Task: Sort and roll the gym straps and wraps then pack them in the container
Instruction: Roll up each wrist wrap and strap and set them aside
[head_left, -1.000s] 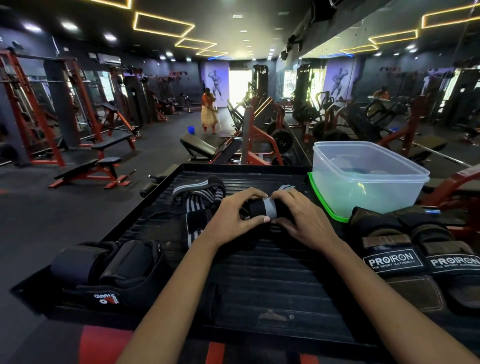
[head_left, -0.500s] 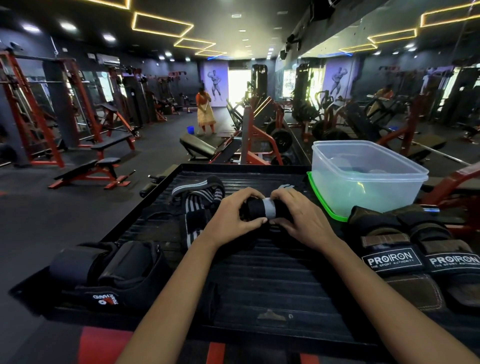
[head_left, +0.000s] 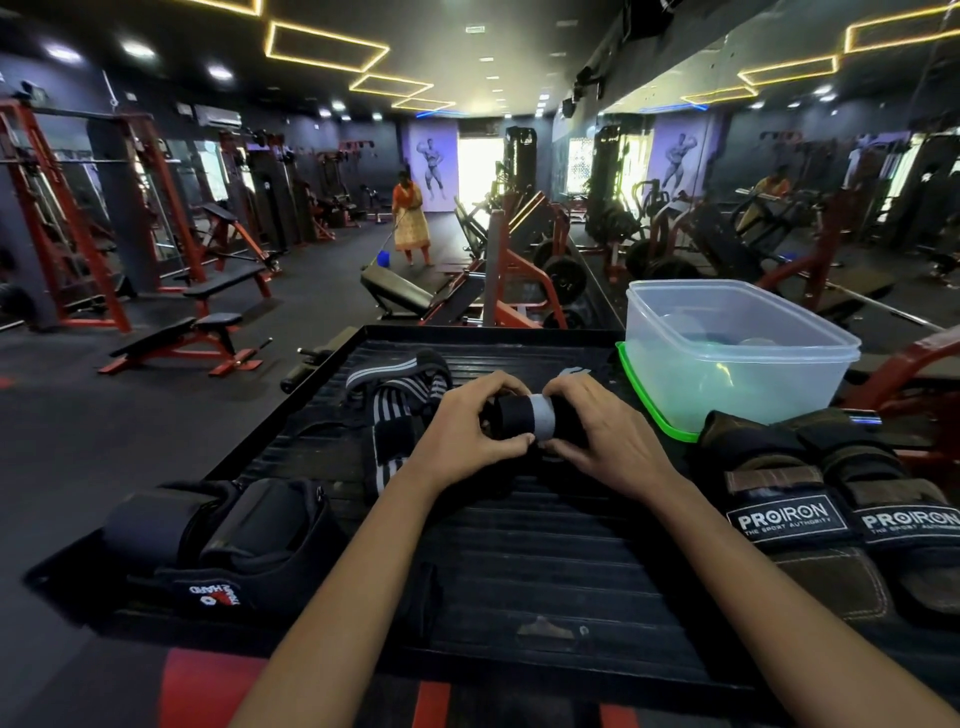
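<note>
A black wrap with a grey band (head_left: 524, 415) is rolled into a short cylinder over the middle of the black ribbed platform (head_left: 519, 545). My left hand (head_left: 467, 431) grips its left end and my right hand (head_left: 597, 431) grips its right end, thumbs underneath. An unrolled black-and-white striped wrap (head_left: 395, 405) lies just left of my hands. The clear plastic container (head_left: 737, 353) stands at the back right on its green lid (head_left: 654, 410). A pair of PROIRON straps (head_left: 841, 514) lies in front of the container. Black padded supports (head_left: 223, 535) sit at the front left.
The platform ends in a raised rim at the back and drops to the gym floor on the left. Benches, red racks and machines fill the room behind. A person with a mop stands far back (head_left: 410, 218). A mirrored wall runs along the right.
My hands stay on the rolled wrap and shift their fingers slightly around it. The person in the background has stepped a little to the left.
</note>
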